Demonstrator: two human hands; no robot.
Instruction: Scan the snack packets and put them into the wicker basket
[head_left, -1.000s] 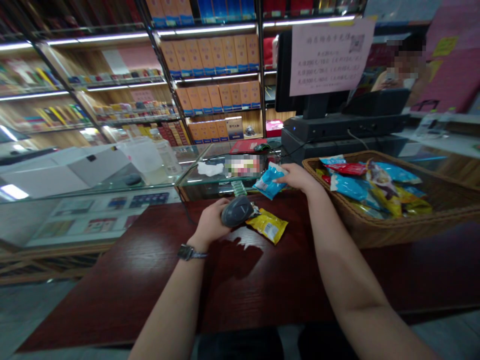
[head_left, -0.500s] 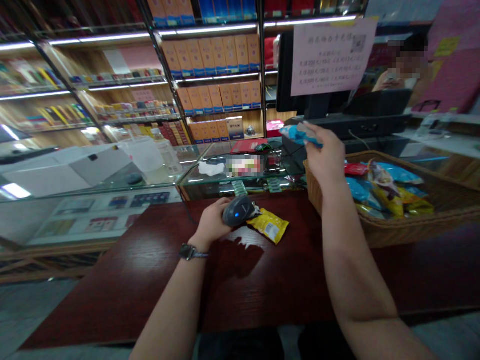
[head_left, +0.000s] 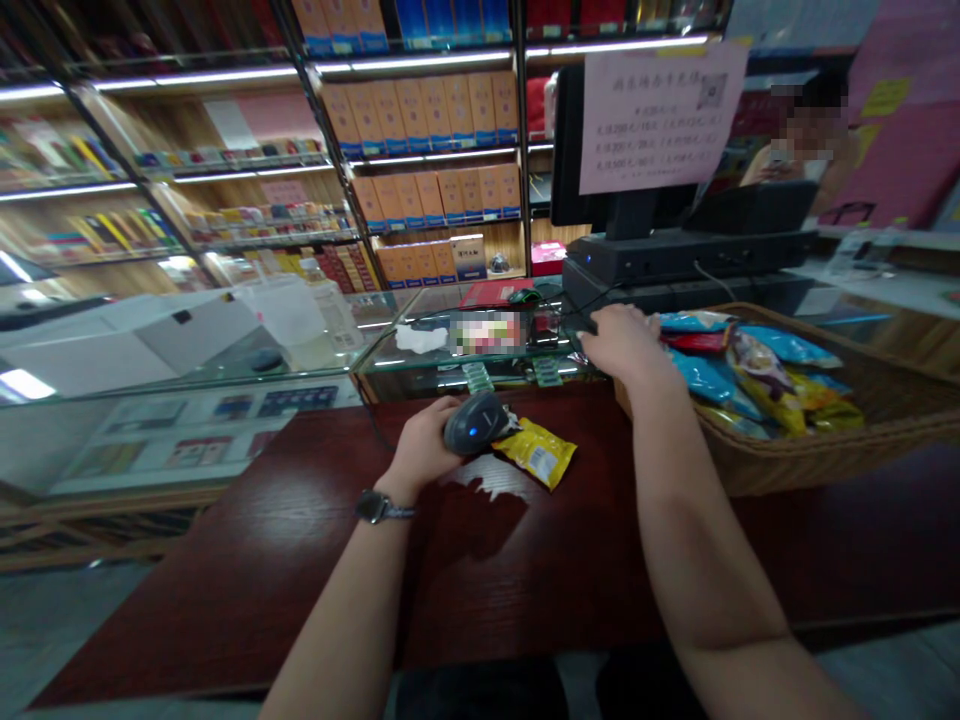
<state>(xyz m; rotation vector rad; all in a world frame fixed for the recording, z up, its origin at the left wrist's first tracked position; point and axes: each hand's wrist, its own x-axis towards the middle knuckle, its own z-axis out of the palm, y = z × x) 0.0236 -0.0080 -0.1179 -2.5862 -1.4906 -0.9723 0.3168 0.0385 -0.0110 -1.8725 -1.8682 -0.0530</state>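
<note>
My left hand (head_left: 429,440) is wrapped round a dark barcode scanner (head_left: 475,424) with a small blue light, just above the dark red wooden table (head_left: 315,560). Partly under the scanner's head lies a yellow snack packet (head_left: 538,452), its white barcode label facing up. My right hand (head_left: 621,342) is empty of the blue packet and hovers by the left rim of the wicker basket (head_left: 787,455). Its fingertips point left over the glass counter; whether they close on anything dark there is unclear. A blue packet (head_left: 694,321) lies in the basket just right of this hand.
Blue, red and yellow packets fill part of the basket. Behind it stand a monitor (head_left: 566,150) with a pink paper sign (head_left: 660,120) and a black cash drawer. A white box (head_left: 112,340) sits on the left glass counter. Someone holding a phone is at the back right.
My right hand has let go of the blue packet, now lying in the basket, and has moved down and left. My left hand and the scanner stay put.
</note>
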